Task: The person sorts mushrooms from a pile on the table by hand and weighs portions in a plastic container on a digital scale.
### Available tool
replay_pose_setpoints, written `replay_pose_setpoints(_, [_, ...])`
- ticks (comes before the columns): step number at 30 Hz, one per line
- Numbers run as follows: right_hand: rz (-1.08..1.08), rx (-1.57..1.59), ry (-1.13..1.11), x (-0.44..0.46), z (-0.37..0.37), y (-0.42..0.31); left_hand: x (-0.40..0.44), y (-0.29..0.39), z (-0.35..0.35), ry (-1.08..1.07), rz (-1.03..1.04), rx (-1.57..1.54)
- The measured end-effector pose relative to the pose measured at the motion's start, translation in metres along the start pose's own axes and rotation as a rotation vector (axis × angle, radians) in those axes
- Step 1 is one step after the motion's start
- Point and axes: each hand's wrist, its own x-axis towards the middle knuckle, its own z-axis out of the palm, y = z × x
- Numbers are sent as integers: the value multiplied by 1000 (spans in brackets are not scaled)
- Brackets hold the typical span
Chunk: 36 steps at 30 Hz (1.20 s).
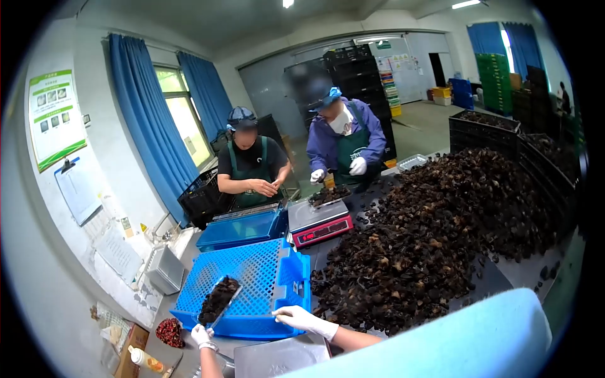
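Note:
My left hand (203,337), in a white glove, is closed on the lower end of a clear plastic tray (228,305) filled with dark dried wood ear mushrooms (218,300). That tray is tilted over an upturned blue plastic crate (242,258) with a lattice surface. Beside the crate's near right corner is my right hand (307,320), also gloved, with its fingers stretched out to the left and nothing visible in them. Whether its fingertips touch the crate cannot be made out. A metal weighing plate (282,356) lies below, between my two forearms.
A large mushroom heap (416,246) covers the table on the right. Ahead stand a red scale (321,230) and a blue bin (242,228). Two aproned co-workers stand opposite; one holds a filled tray (329,196) over the scale. At lower left are a red bundle (169,332) and a bottle (145,359).

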Motion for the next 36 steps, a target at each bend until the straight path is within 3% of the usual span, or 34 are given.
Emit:
replay_pose_setpoints(3, [8, 17, -3, -44, -15, -5, 5, 4, 5, -54, -25, -138])
replay_pose_setpoints(4, [5, 1, 8, -61, -22, 1, 15, -2, -11, -188, 12, -99])
replay_pose_setpoints(6, [171, -71, 41, -107, -38, -10, 40, -33, -45, -311, 138, -141])
replay_pose_setpoints(8, [40, -107, 177, -148, -52, 27, 15, -24, -68, -260, 114, -20])
replay_pose_setpoints(13, [379, -48, 423, -264, -49, 59, -77, 18, -84, -98, -36, 171])
replay_pose_setpoints(16, [538, -75, 301, -307, -27, 59, -120, 30, -93, -49, -77, 265])
replay_pose_setpoints(17, [369, -95, 326, -319, -18, 47, -130, 32, -97, -40, -83, 304])
replay_pose_setpoints(18, [331, -74, 335, -328, -7, 46, -139, 36, -104, -29, -86, 348])
replay_pose_setpoints(26, [446, -153, 219, -362, 12, 13, -180, 52, -135, -3, -51, 529])
replay_pose_setpoints(32, [330, -348, 240, -387, 9, 10, -198, 68, -144, 43, 71, 676])
replay_pose_setpoints(36, [-9, -896, 433, -404, -6, 12, -234, 87, -124, 175, 349, 908])
